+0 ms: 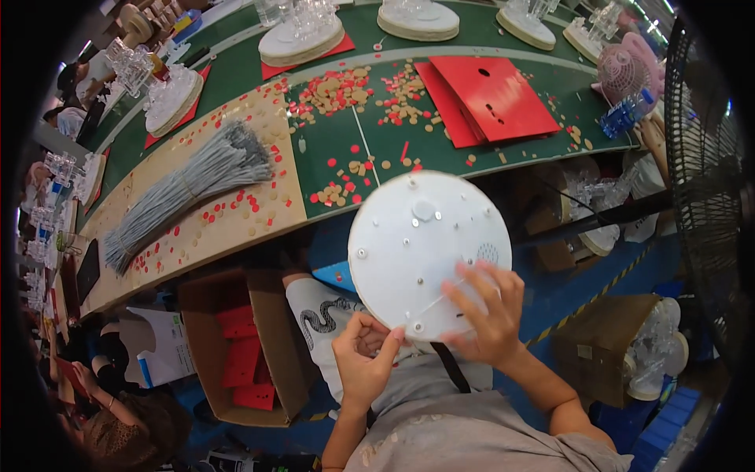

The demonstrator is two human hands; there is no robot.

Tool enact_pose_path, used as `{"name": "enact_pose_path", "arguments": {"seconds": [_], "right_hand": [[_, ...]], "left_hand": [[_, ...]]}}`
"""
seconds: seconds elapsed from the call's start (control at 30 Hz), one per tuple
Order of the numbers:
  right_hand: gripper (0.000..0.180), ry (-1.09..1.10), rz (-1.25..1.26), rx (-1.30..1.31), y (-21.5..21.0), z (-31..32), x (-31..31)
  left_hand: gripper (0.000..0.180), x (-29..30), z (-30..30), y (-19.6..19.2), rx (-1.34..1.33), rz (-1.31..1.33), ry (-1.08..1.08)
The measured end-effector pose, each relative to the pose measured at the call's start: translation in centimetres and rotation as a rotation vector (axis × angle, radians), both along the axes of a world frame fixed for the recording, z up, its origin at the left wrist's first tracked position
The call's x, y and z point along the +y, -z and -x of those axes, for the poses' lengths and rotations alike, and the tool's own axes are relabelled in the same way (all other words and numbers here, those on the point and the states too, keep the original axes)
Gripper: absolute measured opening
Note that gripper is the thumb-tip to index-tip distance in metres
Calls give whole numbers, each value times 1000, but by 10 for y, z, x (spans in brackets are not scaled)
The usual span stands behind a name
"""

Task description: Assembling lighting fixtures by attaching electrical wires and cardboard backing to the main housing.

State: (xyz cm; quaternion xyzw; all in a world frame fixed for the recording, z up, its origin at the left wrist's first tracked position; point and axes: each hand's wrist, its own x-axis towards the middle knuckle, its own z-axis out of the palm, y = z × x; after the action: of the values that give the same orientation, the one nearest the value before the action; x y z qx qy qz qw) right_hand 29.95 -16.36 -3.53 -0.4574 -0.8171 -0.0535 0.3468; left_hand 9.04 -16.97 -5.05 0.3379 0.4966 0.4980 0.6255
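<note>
A round white base plate [393, 271], dotted with screws and small holes, is tilted up in front of me. One cluster of small holes lies at its right side. My left hand [368, 346] grips the plate's lower rim, with the thumb on its face and the other fingers curled at the edge. Over the lower right of the face, my right hand [489, 311] has its fingers spread and slightly blurred. A thin pale line crosses the plate between the two hands; I cannot tell what it is. The plate's far side is hidden.
Red sheets [491, 98] and scattered red and tan discs lie on the green table [330, 145]. A bundle of grey ties [193, 185] rests on a brown board. Below stands a carton [291, 338] with red pieces. A black fan [700, 181] is at right; clear assemblies on white bases [303, 43] line the back.
</note>
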Motion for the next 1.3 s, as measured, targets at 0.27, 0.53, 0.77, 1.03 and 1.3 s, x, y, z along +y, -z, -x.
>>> {"name": "enact_pose_path", "arguments": {"seconds": [0.27, 0.53, 0.77, 1.03, 1.3], "right_hand": [[41, 168, 257, 85, 1, 34, 6], [63, 687, 44, -50, -16, -58, 207], [65, 821, 334, -333, 46, -86, 256], [23, 697, -184, -494, -48, -93, 231], [35, 282, -23, 1340, -69, -88, 38]], "left_hand": [[12, -8, 20, 11, 61, 17, -6], [25, -1, 17, 13, -36, 58, -57], [19, 0, 11, 16, -61, 52, -38], [21, 4, 17, 14, -20, 17, -51], [27, 20, 18, 11, 121, -77, -60]]}}
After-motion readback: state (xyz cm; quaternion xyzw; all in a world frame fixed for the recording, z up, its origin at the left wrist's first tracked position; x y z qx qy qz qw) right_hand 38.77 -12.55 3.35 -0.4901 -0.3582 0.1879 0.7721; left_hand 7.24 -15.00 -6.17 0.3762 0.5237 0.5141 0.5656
